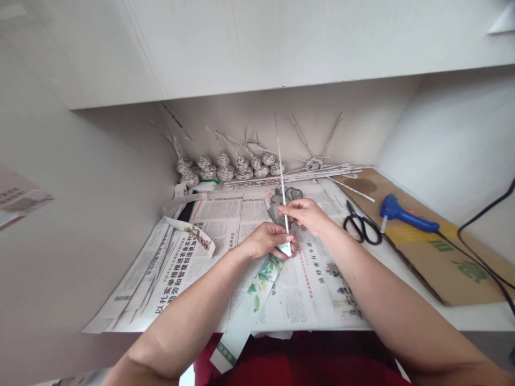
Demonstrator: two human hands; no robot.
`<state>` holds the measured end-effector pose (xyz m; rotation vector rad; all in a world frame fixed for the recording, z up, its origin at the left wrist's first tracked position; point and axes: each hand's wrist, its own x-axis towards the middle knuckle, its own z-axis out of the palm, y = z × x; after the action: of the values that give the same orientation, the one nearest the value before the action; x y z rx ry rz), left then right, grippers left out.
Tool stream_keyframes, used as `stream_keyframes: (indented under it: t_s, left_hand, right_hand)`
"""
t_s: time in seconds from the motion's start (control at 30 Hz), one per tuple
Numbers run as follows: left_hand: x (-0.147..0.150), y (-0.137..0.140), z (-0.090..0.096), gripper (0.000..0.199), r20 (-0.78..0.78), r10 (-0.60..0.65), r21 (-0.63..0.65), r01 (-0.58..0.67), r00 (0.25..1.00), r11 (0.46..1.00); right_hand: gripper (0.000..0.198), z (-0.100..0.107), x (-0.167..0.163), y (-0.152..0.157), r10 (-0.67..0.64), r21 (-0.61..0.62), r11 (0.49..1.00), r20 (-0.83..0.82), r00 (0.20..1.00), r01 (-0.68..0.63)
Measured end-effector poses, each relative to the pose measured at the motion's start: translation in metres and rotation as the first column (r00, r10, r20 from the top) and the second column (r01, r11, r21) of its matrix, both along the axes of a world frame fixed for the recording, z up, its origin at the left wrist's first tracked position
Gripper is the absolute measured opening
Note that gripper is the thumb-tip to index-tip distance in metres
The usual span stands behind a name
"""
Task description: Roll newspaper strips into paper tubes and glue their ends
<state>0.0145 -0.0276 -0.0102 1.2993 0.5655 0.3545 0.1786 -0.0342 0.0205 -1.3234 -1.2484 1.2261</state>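
Observation:
My left hand [269, 240] is closed on a pale paper strip [251, 300] printed with green leaves, whose long tail runs down past the table's front edge. Out of the strip's upper end rises a thin white paper tube [281, 177], tilted slightly left and standing almost upright. My right hand [304, 213] pinches this tube just above the left hand, thumb and fingertips on it. Where the strip meets the tube, my fingers partly cover it. Behind the hands, a grey crumpled-looking piece [277, 202] lies on the newspaper [225, 214].
Several woven paper gourd shapes [225, 167] line the back wall, beside a bundle of paper sticks [298, 176]. Black-handled scissors [362, 228] lie to the right. A blue glue gun [410, 214] with its cord rests on cardboard [434, 268]. A cabinet panel [257, 48] overhangs the table.

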Motion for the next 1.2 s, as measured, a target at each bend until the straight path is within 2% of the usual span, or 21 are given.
stream_keyframes:
  t_s: [0.07,0.17,0.2,0.37,0.5,0.67,0.83,1.0,1.13,1.2]
  left_hand:
    - [-0.001,0.000,0.001,0.046,0.002,-0.005,0.004,0.005,1.000,1.000]
    - [-0.001,-0.001,0.000,0.045,0.005,-0.015,0.008,0.015,1.000,1.000]
    - [-0.001,-0.001,0.000,0.045,0.005,-0.021,0.007,0.021,1.000,1.000]
    - [0.001,-0.001,0.000,0.045,-0.015,-0.011,-0.002,0.011,1.000,1.000]
    - [0.001,-0.002,0.002,0.046,-0.016,-0.005,0.006,0.005,1.000,1.000]
    - [0.000,-0.002,0.003,0.043,-0.017,-0.024,0.001,0.024,1.000,1.000]
    - [0.000,-0.001,0.002,0.045,-0.016,-0.015,0.006,0.015,1.000,1.000]
    - [0.000,-0.001,0.001,0.044,-0.024,-0.006,-0.012,0.005,1.000,1.000]
    - [0.000,0.000,0.001,0.045,-0.017,0.001,-0.011,-0.001,1.000,1.000]
    - [0.000,0.000,0.001,0.045,-0.015,-0.013,-0.005,0.013,1.000,1.000]
  right_hand:
    - [0.039,-0.001,0.002,0.000,0.026,0.000,1.000,-0.022,0.999,-0.026]
    - [0.039,-0.002,0.007,0.001,0.222,-0.025,0.974,-0.109,0.969,-0.226]
    - [0.037,-0.002,0.009,0.000,0.249,-0.031,0.966,-0.143,0.958,-0.256]
    - [0.030,-0.002,0.010,0.000,0.101,-0.063,0.992,-0.159,0.982,-0.113]
    - [0.033,0.000,0.011,0.000,0.255,-0.062,0.962,-0.142,0.957,-0.266]
    - [0.028,-0.002,0.012,0.000,0.120,-0.047,0.991,-0.165,0.979,-0.129]
    - [0.032,-0.001,0.011,0.000,0.231,-0.060,0.968,-0.180,0.956,-0.245]
    - [0.027,0.001,0.009,0.000,0.073,-0.067,0.994,-0.189,0.979,-0.087]
    - [0.031,0.001,0.011,-0.001,0.222,-0.061,0.970,-0.176,0.959,-0.236]
    - [0.029,0.001,0.012,0.000,0.204,-0.064,0.974,-0.179,0.962,-0.218]
